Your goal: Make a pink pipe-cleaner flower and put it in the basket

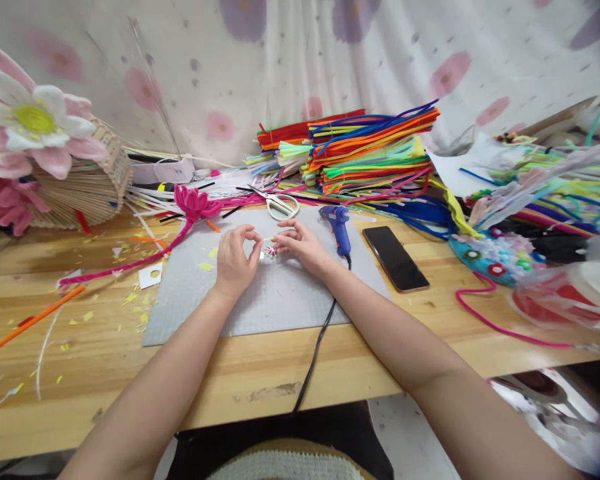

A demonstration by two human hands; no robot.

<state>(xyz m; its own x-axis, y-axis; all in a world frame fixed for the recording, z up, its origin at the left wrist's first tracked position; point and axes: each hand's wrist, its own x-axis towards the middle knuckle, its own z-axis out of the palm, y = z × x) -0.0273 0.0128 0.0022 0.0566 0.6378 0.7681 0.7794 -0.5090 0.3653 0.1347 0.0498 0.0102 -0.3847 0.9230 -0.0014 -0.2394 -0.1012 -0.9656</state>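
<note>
Both my hands meet over a grey cutting mat (275, 300) on the wooden table. My left hand (234, 257) pinches its thumb and fingers near a tiny white and pink fuzzy piece (271, 251). My right hand (303, 244) has its fingers closed on the same small piece from the right side. A thin pale stem sticks out of the piece between the two hands. A pink pipe-cleaner flower (193, 203) with a long stem lies left of the hands.
A blue glue gun (338, 225) with a black cord stands right of my hands, a dark phone (395, 257) beside it. Scissors (278, 202) lie behind. Stacks of coloured pipe cleaners (365, 150) fill the back and right. Scraps litter the left of the table.
</note>
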